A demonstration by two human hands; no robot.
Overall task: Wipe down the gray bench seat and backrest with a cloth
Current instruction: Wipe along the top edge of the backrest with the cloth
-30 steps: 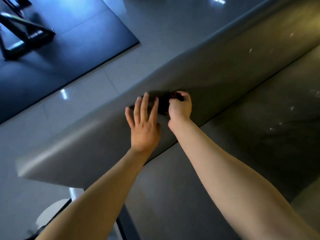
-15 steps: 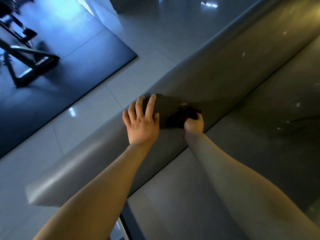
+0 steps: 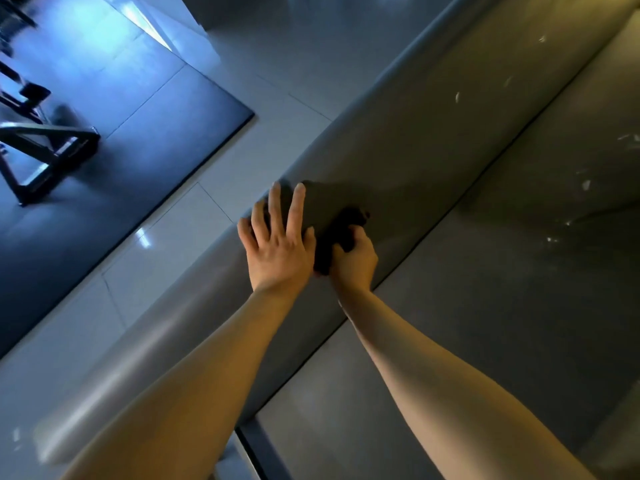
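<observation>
Right hand and its cloth have slid left along the backrest since half a second ago, closing the gap to the left hand, which has kept its place; the two hands now sit just beside each other, and whether they touch I cannot tell.

Its fingers are curled round the dark cloth, bunching it in the fist and pressing it against the gray backrest just above the seam where backrest meets seat. Part of the cloth sticks out past the knuckles on the far side, with a dark shadow spreading beyond it over the padding.

Left hand lies flat on the backrest near its rounded top edge — fingers straight and spread, palm down, holding nothing.

Both bare forearms reach in from the near edge. The bench runs on a slant from near left to far right, the seat on the right of the backrest. Small pale specks dot the backrest and seat toward the far right.

Beyond the backrest on the left is a glossy tiled floor; farther left lies a dark mat with a black metal frame standing on it — somewhat blurred.
</observation>
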